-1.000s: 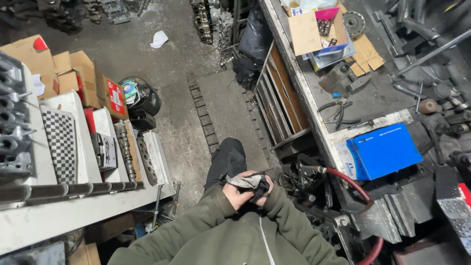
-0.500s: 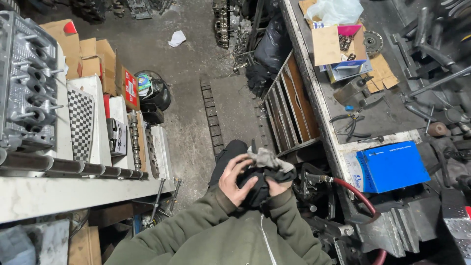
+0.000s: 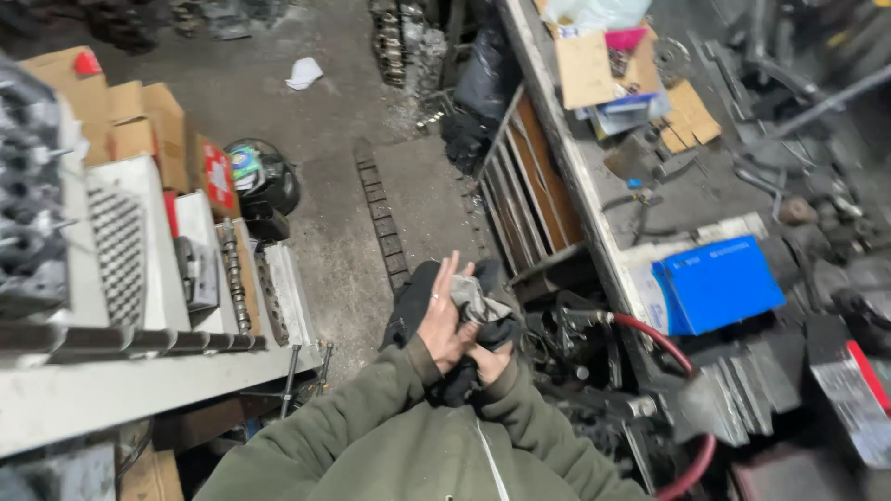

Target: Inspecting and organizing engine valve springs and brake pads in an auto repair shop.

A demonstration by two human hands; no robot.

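Observation:
My two hands meet in front of my chest, above my dark trouser leg and the concrete floor. Between them is a crumpled grey and black rag (image 3: 483,311). My left hand (image 3: 444,320) lies flat against the rag with its fingers stretched upward. My right hand (image 3: 489,360) is curled under the rag and grips its dark lower part. Both arms wear olive green sleeves.
A workbench (image 3: 594,223) runs along the right with a blue case (image 3: 719,283), cardboard pieces and metal parts. A red hose (image 3: 654,334) curves below it. At left stand cardboard boxes (image 3: 139,121), a camshaft (image 3: 232,274) and a pale shelf edge (image 3: 139,385).
My hands have shifted on the rag: the left hand's fingers have opened and straightened upward. The view has swung slightly, and the hands sit a little higher in it.

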